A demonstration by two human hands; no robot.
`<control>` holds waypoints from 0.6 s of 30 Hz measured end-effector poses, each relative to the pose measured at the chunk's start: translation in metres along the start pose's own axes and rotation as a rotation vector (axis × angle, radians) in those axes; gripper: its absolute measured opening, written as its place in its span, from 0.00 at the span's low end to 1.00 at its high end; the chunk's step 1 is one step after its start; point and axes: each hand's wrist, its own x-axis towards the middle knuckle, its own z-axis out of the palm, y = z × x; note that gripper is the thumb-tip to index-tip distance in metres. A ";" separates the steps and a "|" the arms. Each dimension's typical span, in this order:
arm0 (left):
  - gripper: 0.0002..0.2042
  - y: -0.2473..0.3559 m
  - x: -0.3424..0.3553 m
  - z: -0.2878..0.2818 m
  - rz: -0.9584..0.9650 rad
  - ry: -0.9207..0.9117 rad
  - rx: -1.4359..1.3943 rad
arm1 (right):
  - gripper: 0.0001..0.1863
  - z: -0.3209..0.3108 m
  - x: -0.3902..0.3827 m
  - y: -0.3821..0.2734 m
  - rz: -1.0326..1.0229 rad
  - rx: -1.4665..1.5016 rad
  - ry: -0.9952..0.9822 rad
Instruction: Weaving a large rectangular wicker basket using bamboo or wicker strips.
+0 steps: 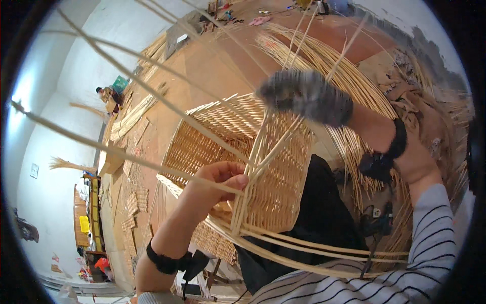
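An unfinished wicker basket (278, 187) of pale woven rods lies tilted on my lap, its hollow side facing left. My bare left hand (217, 180) reaches over the rim, thumb and fingers closed on the edge where several rods cross. Long loose rods (136, 81) fan out from that rim to the upper left. Other rods (324, 249) bend back toward my right side. My right hand (306, 96), in a grey glove, is raised over the basket's far right corner beside upright rods. Motion smears it, and its fingers cannot be made out.
A large bundle of long rods (349, 101) lies on the floor to the right, next to brown cloth sacking (410, 111). Flat woven pieces (134, 202) lie at left. Another person (110, 99) sits by the far left wall. A shelf (91, 213) stands against the wall.
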 end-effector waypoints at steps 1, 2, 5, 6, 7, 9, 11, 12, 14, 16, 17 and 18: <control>0.12 0.002 -0.002 0.004 0.019 -0.005 -0.018 | 0.16 -0.017 0.014 -0.005 -0.137 -0.615 0.158; 0.12 0.003 -0.003 0.006 0.019 -0.016 -0.006 | 0.16 -0.030 0.022 -0.001 -0.133 -0.621 0.174; 0.10 0.006 0.003 0.013 0.058 -0.021 -0.113 | 0.15 -0.053 0.025 -0.006 0.142 -1.225 -0.149; 0.10 0.004 0.005 0.012 0.058 -0.018 -0.113 | 0.16 -0.049 0.025 -0.007 0.227 -1.217 -0.188; 0.09 0.004 0.008 0.011 0.062 -0.007 -0.113 | 0.17 -0.047 0.024 -0.011 0.314 -1.209 -0.226; 0.08 0.004 0.008 0.009 0.061 0.027 -0.114 | 0.17 -0.042 0.025 -0.025 0.495 -1.203 -0.336; 0.06 0.006 0.005 0.004 -0.032 0.049 -0.095 | 0.18 -0.038 0.033 -0.020 0.639 -1.211 -0.489; 0.06 0.009 0.006 0.005 -0.022 0.030 -0.096 | 0.18 -0.040 0.025 -0.016 0.655 -1.225 -0.482; 0.06 0.014 0.012 0.003 -0.109 -0.124 -0.197 | 0.19 -0.042 0.008 0.005 0.083 -1.047 -0.196; 0.06 0.007 0.023 -0.009 -0.137 -0.233 -0.271 | 0.19 -0.021 0.000 -0.007 -0.292 -0.752 -0.183; 0.06 0.003 0.028 -0.013 -0.170 -0.344 -0.341 | 0.19 -0.009 -0.005 -0.004 -0.293 -0.750 -0.195; 0.06 0.001 0.030 -0.013 -0.174 -0.339 -0.354 | 0.21 0.006 -0.011 -0.001 -0.390 -0.888 -0.199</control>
